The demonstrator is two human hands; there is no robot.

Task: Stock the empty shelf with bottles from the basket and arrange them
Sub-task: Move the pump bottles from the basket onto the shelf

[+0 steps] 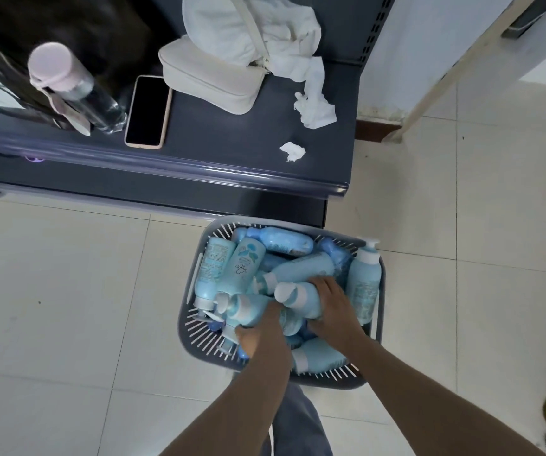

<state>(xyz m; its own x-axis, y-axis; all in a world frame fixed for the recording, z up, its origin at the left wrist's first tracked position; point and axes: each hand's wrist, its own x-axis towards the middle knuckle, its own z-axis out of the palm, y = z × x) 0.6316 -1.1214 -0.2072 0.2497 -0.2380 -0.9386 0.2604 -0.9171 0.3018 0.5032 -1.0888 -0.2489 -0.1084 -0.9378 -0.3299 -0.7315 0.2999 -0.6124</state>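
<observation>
A grey slotted basket (199, 343) stands on the tiled floor in front of the shelf unit, filled with several light blue bottles with white caps and pumps. My right hand (332, 307) is closed over a blue bottle with a white cap (301, 299) lying on top of the pile. My left hand (260, 334) grips a blue pump bottle (248, 311) at the basket's near left. One pump bottle (365, 278) stands upright at the basket's right wall. The dark grey shelf (232, 136) lies just beyond the basket.
On the shelf lie a phone (148, 111), a clear water bottle with a pink lid (74, 83), a cream bag (212, 77), white cloth and crumpled tissues (314, 106). A pale wooden pole (446, 74) leans at the right. My trouser leg (298, 422) shows below the basket.
</observation>
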